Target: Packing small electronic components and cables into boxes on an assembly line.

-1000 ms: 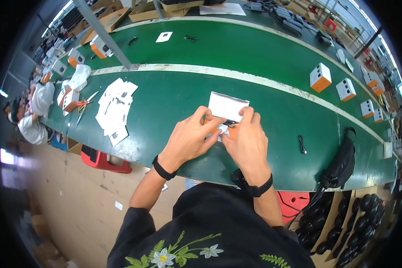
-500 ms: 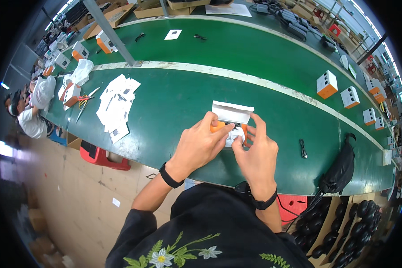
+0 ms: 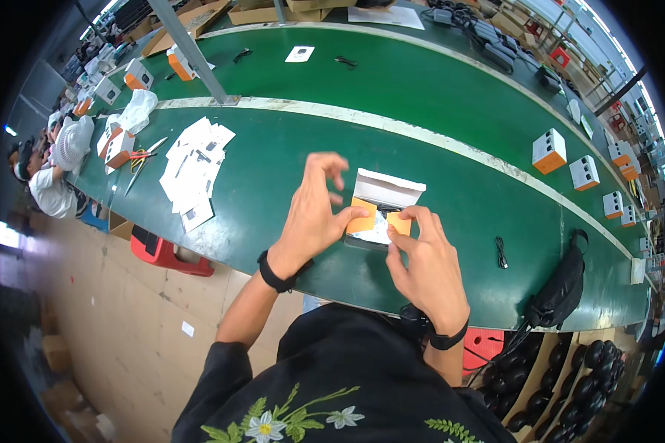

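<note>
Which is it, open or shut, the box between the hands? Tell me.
The box is open: its white lid stands raised, and pale contents show between the orange flaps.

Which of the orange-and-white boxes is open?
The box between the left hand and right hand: its white lid stands raised, orange flaps spread; the others clearly visible look closed.

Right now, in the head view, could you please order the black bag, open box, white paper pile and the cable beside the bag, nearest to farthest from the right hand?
1. Open box: touched by the right hand.
2. Cable: to its right.
3. Black bag: farther right.
4. White paper pile: far left.
</note>
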### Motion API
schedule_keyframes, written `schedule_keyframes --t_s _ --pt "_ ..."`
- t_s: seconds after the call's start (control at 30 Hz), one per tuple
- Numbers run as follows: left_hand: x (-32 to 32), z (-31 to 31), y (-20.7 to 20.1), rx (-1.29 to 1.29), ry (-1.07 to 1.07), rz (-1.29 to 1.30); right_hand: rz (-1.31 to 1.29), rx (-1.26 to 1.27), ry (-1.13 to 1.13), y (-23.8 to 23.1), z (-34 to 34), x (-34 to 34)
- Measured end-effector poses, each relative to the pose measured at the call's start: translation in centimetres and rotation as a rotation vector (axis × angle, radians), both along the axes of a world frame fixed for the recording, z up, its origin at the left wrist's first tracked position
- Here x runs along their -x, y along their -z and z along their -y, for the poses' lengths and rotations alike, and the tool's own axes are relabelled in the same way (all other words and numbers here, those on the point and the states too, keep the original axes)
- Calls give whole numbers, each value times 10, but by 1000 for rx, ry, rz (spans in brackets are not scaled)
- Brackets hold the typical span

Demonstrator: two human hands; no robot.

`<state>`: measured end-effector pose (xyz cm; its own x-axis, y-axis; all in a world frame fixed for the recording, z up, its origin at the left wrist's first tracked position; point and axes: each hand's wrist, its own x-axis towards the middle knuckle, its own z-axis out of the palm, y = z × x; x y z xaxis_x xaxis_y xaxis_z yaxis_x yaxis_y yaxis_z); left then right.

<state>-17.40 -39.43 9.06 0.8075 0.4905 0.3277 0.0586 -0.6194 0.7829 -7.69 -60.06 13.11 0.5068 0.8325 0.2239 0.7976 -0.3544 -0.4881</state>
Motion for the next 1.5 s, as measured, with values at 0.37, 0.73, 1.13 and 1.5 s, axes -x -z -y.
schedule_keyframes --t_s 0.37,0.73,1.13,1.5 --pt "14 -19 14 -275 498 214 -450 -202 52 1 17 -31" --pt "8 -19 16 -487 407 307 -44 -160 -138 18 11 -48" --pt "-30 -101 -10 41 595 -60 -158 -55 -124 45 -19 -58" --pt "-293 -380 102 -756 -210 -295 178 -256 1054 86 -43 -318"
